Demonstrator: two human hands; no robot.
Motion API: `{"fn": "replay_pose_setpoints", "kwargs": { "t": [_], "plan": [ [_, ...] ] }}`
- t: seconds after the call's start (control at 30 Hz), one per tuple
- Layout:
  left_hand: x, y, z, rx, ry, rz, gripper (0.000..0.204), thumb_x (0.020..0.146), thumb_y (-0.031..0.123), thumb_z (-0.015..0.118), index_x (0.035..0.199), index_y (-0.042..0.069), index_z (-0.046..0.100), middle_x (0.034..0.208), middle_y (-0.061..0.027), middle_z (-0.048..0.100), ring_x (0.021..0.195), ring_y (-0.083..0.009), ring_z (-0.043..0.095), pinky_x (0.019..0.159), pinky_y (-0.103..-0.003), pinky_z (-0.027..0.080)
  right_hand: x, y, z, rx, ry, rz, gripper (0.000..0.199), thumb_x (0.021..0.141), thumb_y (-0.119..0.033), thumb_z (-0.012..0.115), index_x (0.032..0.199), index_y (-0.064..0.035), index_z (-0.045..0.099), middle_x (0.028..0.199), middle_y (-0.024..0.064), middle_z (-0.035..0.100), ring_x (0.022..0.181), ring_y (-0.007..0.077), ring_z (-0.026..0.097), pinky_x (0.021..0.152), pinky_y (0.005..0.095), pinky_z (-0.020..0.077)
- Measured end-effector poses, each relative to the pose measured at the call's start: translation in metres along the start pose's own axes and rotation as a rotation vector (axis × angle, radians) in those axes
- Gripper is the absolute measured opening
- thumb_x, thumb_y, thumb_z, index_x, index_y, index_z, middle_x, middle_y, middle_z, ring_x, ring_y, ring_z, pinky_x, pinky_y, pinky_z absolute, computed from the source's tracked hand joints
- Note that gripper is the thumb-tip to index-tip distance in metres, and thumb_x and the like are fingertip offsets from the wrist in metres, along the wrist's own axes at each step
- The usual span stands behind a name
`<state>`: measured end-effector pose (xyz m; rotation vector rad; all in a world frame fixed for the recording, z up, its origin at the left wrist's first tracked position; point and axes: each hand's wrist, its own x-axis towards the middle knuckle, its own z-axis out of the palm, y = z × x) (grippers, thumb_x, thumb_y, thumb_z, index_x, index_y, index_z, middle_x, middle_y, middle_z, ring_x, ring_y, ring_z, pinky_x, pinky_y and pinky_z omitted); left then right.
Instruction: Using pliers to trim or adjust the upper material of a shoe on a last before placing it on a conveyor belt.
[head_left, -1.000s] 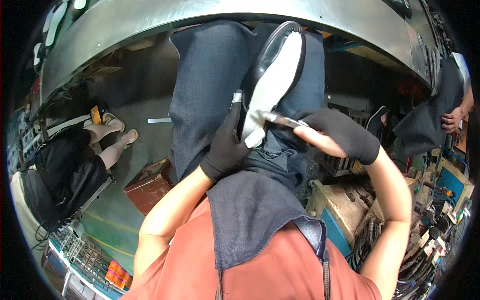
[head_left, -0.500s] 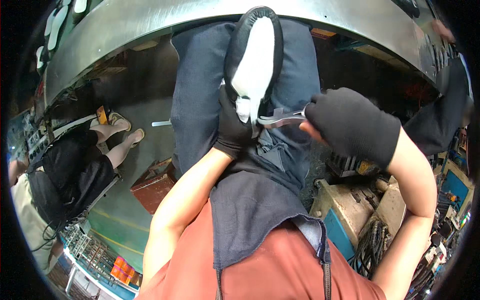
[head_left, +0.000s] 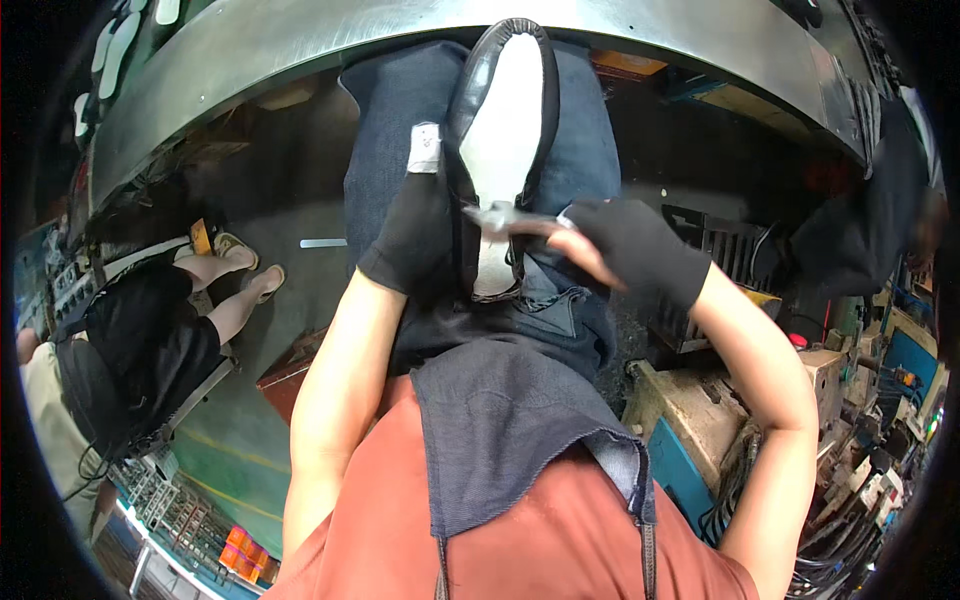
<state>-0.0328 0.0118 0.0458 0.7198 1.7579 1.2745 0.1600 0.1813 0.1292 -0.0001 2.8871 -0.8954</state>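
Observation:
An upturned black shoe upper (head_left: 505, 120) with a white sole board lies lengthwise over my lap, toe pointing away from me. My left hand (head_left: 412, 230), in a black glove, holds its left side near the heel. The thumb, wrapped in white tape, sticks up beside the shoe, while the other fingers are mostly hidden. My right hand (head_left: 628, 245), also gloved in black, is closed round the handles of metal pincers (head_left: 500, 217). Slightly blurred, the pincers' head lies over the white bottom near the heel.
A metal bench edge (head_left: 330, 35) curves just past my knees. Shoe soles lie at the far left. Another person sits at the left, near a brown box (head_left: 290, 375). At the right stand a beige and blue machine (head_left: 690, 410) and bundled cables.
The pincers have moved left, from the right edge of the heel to over the white bottom. My taped left thumb has lifted off the bottom and swung out to the left.

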Motion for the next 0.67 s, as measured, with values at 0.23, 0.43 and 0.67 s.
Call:
{"fn": "replay_pose_setpoints", "kwargs": {
  "t": [0.23, 0.43, 0.67],
  "plan": [
    [0.021, 0.050, 0.033, -0.925, -0.164, -0.361, 0.062, 0.103, 0.054, 0.037, 0.131, 0.001, 0.058, 0.118, -0.0084, 0.065, 0.103, -0.0180, 0.059, 0.096, -0.030, 0.045, 0.008, 0.000, -0.066, 0.518, -0.199, 0.426, 0.046, 0.101, -0.041, 0.048, 0.095, 0.0011, 0.066, 0.079, 0.0254, 0.063, 0.068, 0.0290, 0.065, 0.064, 0.0394, 0.0483],
    [0.020, -0.035, 0.037, -0.436, -0.015, -0.197, 0.070, 0.101, 0.059, 0.033, 0.136, 0.001, 0.051, 0.122, -0.0123, 0.063, 0.108, -0.0217, 0.060, 0.098, -0.033, 0.045, -0.001, -0.016, -0.028, 0.183, 0.137, 0.378, 0.036, 0.097, -0.035, 0.057, 0.084, -0.0027, 0.067, 0.082, 0.0235, 0.064, 0.076, 0.0411, 0.062, 0.067, 0.0453, 0.0480],
    [0.014, 0.023, 0.022, -0.038, 0.029, 0.078, 0.067, 0.098, 0.032, 0.058, 0.152, 0.005, 0.027, 0.145, -0.0210, 0.045, 0.133, -0.0277, 0.045, 0.110, -0.033, 0.035, -0.018, 0.018, -0.047, 0.391, -0.280, 0.457, 0.034, 0.098, -0.036, 0.056, 0.105, -0.0041, 0.067, 0.091, 0.0216, 0.066, 0.085, 0.0301, 0.068, 0.075, 0.0413, 0.0501]
  ]
}}
